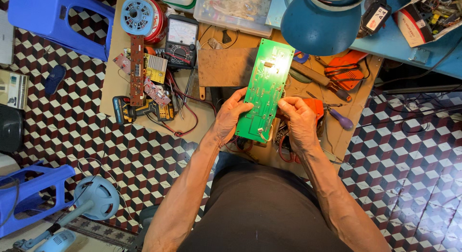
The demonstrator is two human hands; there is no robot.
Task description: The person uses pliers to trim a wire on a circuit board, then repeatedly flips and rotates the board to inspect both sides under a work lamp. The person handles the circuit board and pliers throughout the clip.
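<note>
Left hand (pixel 228 118), right hand (pixel 299 121) pinch green circuit board (pixel 265 83) edges above crowded workbench (pixel 115 74).

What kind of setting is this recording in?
Most likely a small electronics repair bench: both hands hold a long green circuit board under a blue desk lamp, with a black analog multimeter and orange-handled pliers nearby.

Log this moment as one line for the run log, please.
left hand: holds green circuit board left edge | right hand: holds right edge | board: lifted under blue lamp | multimeter: on bench
</note>
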